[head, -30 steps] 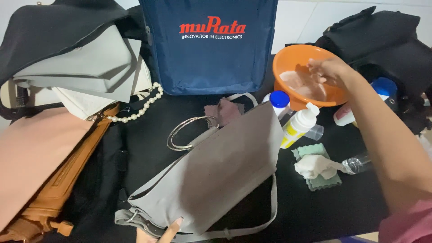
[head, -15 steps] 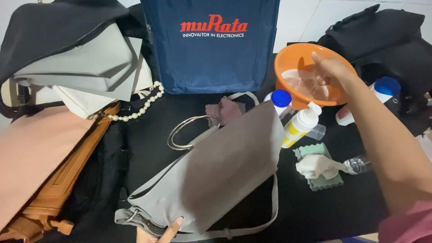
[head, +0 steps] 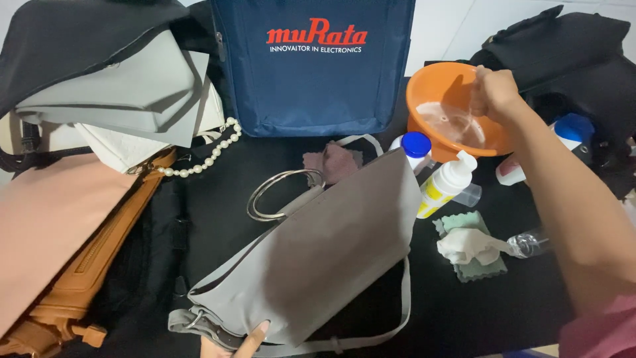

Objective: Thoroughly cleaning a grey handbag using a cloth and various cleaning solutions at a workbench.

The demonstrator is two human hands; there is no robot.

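A grey handbag [head: 331, 265] with round metal handles [head: 281, 192] lies tilted on the black table. Only the fingertips of my left hand [head: 250, 337] show at the bottom edge, gripping the bag's lower corner near its strap. My right hand [head: 493, 93] reaches over an orange bowl [head: 430, 86] at the back right. Its fingers are curled together above the wet inside of the bowl, and I see nothing held in them.
A navy tote bag [head: 311, 73] stands at the back. Grey, white, pink and tan bags [head: 99, 113] pile up at the left with a pearl strap [head: 199, 162]. A white-and-yellow bottle [head: 442, 189], a blue-capped bottle [head: 416, 147], a green cloth [head: 472, 246] and black bags [head: 570, 59] lie right.
My right hand has lifted from inside the orange bowl toward its far rim and its fingers have curled in. The view has shifted slightly. My left hand and the grey bag stay put.
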